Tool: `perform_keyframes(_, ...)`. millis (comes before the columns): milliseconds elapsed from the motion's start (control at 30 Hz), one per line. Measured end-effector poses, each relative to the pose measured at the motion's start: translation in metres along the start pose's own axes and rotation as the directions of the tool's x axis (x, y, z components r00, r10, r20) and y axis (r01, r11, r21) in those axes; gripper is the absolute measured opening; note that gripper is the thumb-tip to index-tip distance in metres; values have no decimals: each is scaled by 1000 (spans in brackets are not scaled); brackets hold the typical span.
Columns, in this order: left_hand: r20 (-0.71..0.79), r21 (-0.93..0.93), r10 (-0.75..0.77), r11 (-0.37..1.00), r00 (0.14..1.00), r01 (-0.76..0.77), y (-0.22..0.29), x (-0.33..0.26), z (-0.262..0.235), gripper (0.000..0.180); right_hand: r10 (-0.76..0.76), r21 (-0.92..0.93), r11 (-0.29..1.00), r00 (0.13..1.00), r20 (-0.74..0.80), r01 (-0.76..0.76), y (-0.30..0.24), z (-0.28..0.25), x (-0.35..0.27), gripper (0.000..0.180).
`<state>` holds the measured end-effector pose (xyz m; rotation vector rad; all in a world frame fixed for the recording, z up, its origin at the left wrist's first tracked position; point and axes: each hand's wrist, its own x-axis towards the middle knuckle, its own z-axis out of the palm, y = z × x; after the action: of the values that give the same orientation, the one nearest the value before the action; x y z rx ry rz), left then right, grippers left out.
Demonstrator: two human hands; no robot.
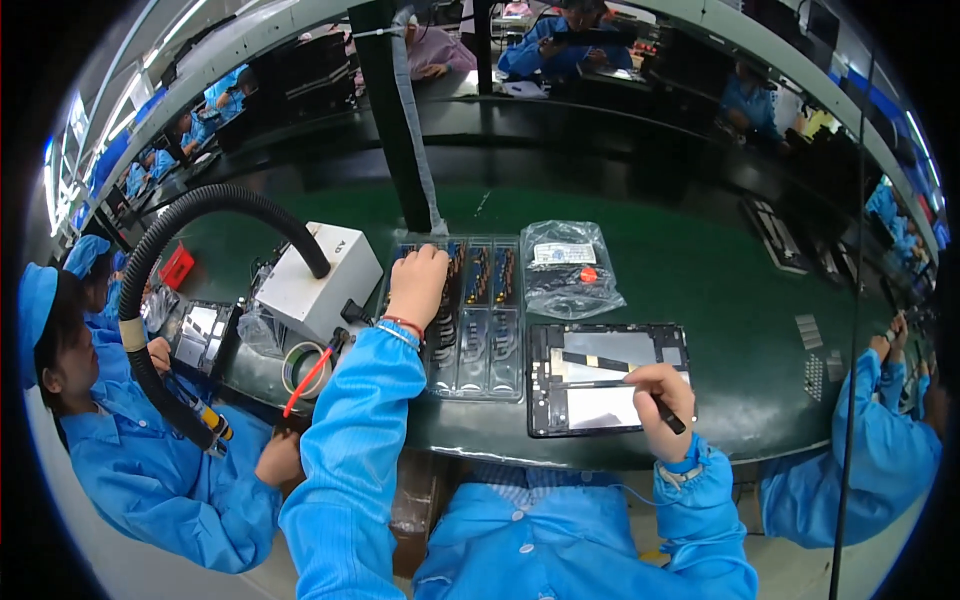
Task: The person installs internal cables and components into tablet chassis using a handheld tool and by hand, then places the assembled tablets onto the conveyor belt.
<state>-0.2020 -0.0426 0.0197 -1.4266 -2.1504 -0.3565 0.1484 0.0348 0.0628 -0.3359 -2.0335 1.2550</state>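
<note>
My left hand (418, 285) reaches over the far left compartments of a clear plastic tray (488, 394). Its fingers curl down among small dark, orange and blue flex cables (478, 275), and their tips are hidden. My right hand (662, 408) is closed around dark tweezers (668, 414), whose thin end points left over an opened tablet (541, 405). That tablet lies in front of me with its inside showing: silver panels, a dark strip and a black frame. Other tray compartments hold pale curved parts (471, 335).
Behind the tablet lies a clear plastic bag (570, 270). Left of the tray stand a white box (325, 280) with a black hose (200, 200), a tape roll (305, 368) and a red-handled tool (308, 384). A post (395, 130) rises behind the tray. Co-workers (150, 430) sit on both sides.
</note>
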Motion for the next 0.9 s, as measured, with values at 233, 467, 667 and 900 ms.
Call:
perform_keyframes(233, -179, -406, -228, 903, 957, 140, 21, -5, -99, 12, 147, 201, 969, 989, 13, -146, -3, 28, 7, 17)
perform_keyframes(467, -494, -391, 42, 881, 868, -265, 81, -46, -149, 18, 287, 516, 757, 914, 288, -401, -25, 60, 47, 21)
perform_keyframes(667, -425, -327, 266, 846, 865, -421, 115, -69, -141, 25, 334, 559, 738, 925, 183, -377, -18, 71, 47, 18)
perform_keyframes(900, -405, -420, 323, 765, 855, -488, 122, -69, -131, 23, 342, 539, 756, 926, 158, -372, -27, 60, 33, 11)
